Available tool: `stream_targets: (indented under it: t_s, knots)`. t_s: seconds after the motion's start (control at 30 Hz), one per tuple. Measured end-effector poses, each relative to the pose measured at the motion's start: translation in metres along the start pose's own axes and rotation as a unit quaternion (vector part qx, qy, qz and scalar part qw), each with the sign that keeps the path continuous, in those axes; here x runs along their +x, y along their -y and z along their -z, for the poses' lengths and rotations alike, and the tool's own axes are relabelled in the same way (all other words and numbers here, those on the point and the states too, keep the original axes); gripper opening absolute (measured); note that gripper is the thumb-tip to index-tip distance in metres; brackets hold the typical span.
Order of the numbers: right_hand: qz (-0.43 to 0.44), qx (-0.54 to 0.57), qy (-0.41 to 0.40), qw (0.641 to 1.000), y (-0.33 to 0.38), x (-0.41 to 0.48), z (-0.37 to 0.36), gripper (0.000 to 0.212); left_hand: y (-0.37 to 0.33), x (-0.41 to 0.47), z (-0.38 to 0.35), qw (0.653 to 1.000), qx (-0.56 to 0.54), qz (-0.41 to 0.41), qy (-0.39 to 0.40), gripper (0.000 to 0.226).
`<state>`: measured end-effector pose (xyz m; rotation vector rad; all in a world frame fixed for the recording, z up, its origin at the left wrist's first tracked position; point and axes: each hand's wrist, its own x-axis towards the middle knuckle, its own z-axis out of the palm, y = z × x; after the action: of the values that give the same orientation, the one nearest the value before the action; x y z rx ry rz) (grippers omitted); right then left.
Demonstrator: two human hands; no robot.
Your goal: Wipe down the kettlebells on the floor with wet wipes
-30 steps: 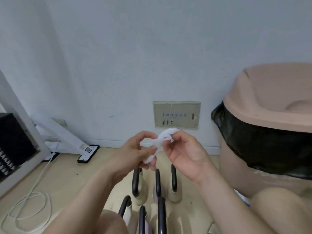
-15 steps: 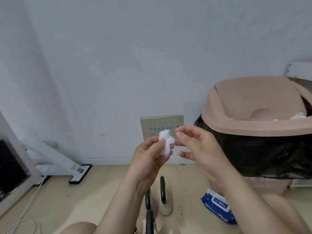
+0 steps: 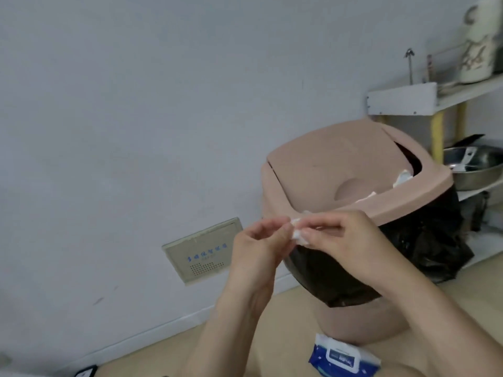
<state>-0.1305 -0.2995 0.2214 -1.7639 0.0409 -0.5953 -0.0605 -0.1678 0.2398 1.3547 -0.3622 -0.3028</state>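
Note:
A small crumpled white wet wipe [image 3: 298, 235] is pinched between the fingertips of both hands, raised in front of the pink trash bin [image 3: 340, 170]. My left hand [image 3: 261, 251] holds its left side, fingers curled. My right hand [image 3: 345, 238] grips its right side, just below the bin's lid rim. A blue pack of wet wipes [image 3: 341, 357] lies on the floor at the bin's base. No kettlebells are in view.
The bin has a black liner [image 3: 424, 240] and white waste showing at its swing-lid opening [image 3: 402, 178]. A white shelf unit [image 3: 462, 96] with a metal bowl [image 3: 479, 164] stands at the right. A beige wall panel [image 3: 204, 251] sits low on the grey wall.
The view has swung up and to the right, from the kettlebells to the trash bin. Both hands carried the wipe along, balled it smaller, and now hold it near the bin's lid.

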Motion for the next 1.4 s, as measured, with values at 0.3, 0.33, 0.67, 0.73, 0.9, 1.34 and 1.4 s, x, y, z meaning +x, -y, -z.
stream_targets:
  t_s: [0.3,0.33,0.67,0.73,0.9,1.34,1.4]
  knots:
    - [-0.035,-0.152,-0.071,0.985,-0.027,0.106,0.054,0.009,0.0,0.113,-0.06,0.858,0.467,-0.215,0.014,0.022]
    - [-0.022,-0.207,-0.062,0.976,-0.031,0.12,0.054,0.006,0.002,0.126,-0.061,0.835,0.504,-0.222,0.009,0.02]
    - [-0.116,-0.439,0.187,0.871,-0.089,0.209,0.018,0.021,0.031,0.136,-0.009,0.847,0.506,-0.163,0.02,0.047]
    - [-0.186,-0.392,0.227,0.872,-0.093,0.214,0.013,0.039,0.034,0.128,0.003,0.866,0.476,-0.151,-0.003,0.049]
    - [-0.235,-0.385,0.215,0.866,-0.096,0.214,0.005,0.064,0.036,0.111,0.029,0.904,0.408,-0.12,-0.054,0.055]
    - [-0.182,-0.387,0.167,0.888,-0.098,0.207,0.005,0.059,0.021,0.053,0.084,0.945,0.288,-0.104,-0.119,0.053]
    - [-0.117,-0.437,0.089,0.888,-0.087,0.203,-0.001,0.048,0.017,0.043,0.094,0.946,0.288,-0.096,-0.117,0.048]
